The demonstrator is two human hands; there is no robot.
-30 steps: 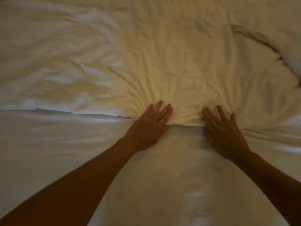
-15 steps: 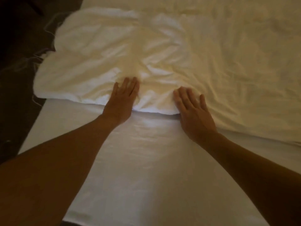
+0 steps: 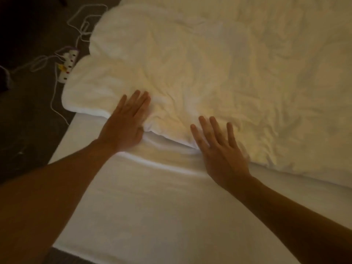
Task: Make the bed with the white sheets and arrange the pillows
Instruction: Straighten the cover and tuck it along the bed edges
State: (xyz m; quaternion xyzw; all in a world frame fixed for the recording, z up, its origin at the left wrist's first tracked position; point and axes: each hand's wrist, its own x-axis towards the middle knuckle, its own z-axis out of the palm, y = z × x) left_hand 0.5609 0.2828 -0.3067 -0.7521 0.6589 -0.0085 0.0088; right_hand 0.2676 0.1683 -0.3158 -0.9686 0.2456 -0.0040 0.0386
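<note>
A crumpled white duvet [image 3: 219, 77] covers the far part of the bed, its near edge running from upper left to lower right. Below it lies the smooth white fitted sheet [image 3: 152, 206] on the mattress. My left hand [image 3: 125, 122] lies flat with straight fingers on the duvet's near edge, close to its left corner. My right hand [image 3: 221, 151] is also flat with fingers spread, pressing on the duvet's edge where it meets the sheet. A small ridge of sheet is bunched between the two hands. No pillows are in view.
The mattress's left edge [image 3: 62, 141] borders a dark floor. On the floor at upper left lies a white power strip [image 3: 68, 65] with white cables [image 3: 83, 21] looping around it.
Both hands have slid left along the duvet's edge, from its middle toward its left corner. The view has swung left, bringing the floor and power strip in.
</note>
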